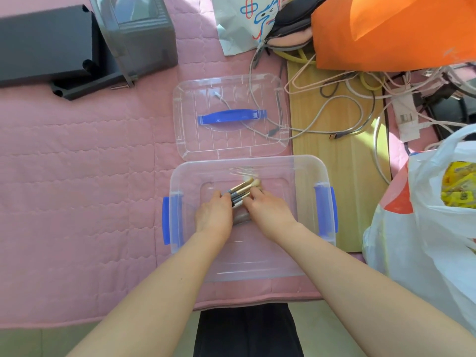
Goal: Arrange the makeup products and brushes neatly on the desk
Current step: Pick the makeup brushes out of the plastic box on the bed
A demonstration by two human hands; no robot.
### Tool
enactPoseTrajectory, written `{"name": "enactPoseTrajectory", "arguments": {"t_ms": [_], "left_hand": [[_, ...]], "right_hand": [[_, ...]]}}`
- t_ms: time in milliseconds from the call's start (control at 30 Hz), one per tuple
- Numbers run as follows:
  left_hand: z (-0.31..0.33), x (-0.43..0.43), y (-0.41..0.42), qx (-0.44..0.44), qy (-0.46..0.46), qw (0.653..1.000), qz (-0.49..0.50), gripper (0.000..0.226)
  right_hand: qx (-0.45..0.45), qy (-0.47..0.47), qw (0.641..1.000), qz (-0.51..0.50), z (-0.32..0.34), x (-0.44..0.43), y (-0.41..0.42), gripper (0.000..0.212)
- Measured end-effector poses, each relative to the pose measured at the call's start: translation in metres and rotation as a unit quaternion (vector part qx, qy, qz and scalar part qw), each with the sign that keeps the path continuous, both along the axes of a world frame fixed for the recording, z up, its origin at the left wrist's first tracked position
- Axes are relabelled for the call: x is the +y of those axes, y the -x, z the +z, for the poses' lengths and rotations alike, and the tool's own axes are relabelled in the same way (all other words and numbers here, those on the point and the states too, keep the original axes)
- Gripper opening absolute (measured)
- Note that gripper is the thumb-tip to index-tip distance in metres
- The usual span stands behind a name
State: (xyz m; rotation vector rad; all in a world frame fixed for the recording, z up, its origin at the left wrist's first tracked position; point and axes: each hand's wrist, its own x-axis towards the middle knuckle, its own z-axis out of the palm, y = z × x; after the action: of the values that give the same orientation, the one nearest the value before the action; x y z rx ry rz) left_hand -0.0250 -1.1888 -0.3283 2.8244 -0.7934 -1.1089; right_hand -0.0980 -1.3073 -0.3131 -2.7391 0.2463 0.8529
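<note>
Dark clothing [247, 331] fills the bottom edge, cut off by the frame, with both bare forearms reaching forward over it. Left hand [213, 215] and right hand [268, 211] meet inside a clear rectangular plastic storage box [296, 176] with blue side latches [325, 207], which stands on a pink quilted cover [90, 176]. Both hands have fingers curled round one bundle of makeup brushes [240, 193]: dark handles, gold ferrules, pale bristle tips pointing away from the person. The lower handle ends are hidden between the hands, and a greyish item there cannot be identified. A clear plastic lid [226, 140] with a blue handle [231, 116] lies just beyond the box. Tangled pale cables [347, 109] cross a pale wooden tabletop [334, 176] at right. A yellow packet [458, 186] inside a white carrier bag [425, 240] bears print too small to read.
</note>
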Motion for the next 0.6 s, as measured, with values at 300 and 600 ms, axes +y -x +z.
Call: {"name": "enactPoseTrajectory", "arguments": {"t_ms": [300,600], "left_hand": [[0.032,0.009,-0.008,0.078,0.064,0.992,0.077,0.008],[0.104,0.014,-0.023,0.194,0.161,0.941,0.227,0.011]], "right_hand": [[0.025,-0.012,0.999,-0.032,0.039,-0.016,0.005,0.029],[0.07,-0.067,0.991,-0.091,0.09,-0.019,0.026,0.029]]}}
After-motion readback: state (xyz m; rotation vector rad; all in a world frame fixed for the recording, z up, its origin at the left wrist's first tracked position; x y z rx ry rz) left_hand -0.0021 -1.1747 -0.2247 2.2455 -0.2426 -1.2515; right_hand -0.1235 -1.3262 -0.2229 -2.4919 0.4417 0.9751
